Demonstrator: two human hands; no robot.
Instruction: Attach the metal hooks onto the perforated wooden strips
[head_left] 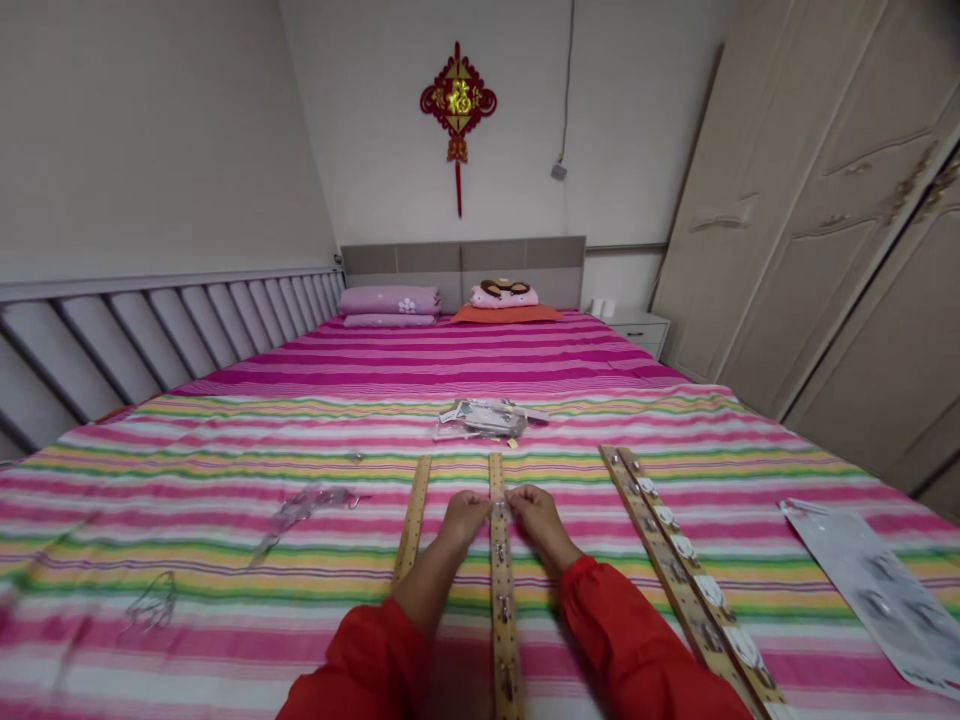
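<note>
A narrow wooden strip (504, 585) with holes and several small metal pieces lies lengthwise in the middle of the striped bed cover. Near its far end, my left hand (466, 517) pinches from the left and my right hand (534, 512) pinches from the right. Between the fingertips is a small shiny piece (499, 508), too small to make out, against the strip. A bare wooden strip (412, 515) lies to the left, partly behind my left forearm. At the right, two wooden strips (652, 530) side by side carry metal pieces and white parts.
Clear plastic packages (487, 418) lie beyond the middle strip. Crumpled plastic (304, 508) and thin tangled string (154, 603) are at the left. A flat plastic pack (874, 580) lies far right. Pillows (391, 302) rest by the headboard; a railing (187, 325) runs along the left.
</note>
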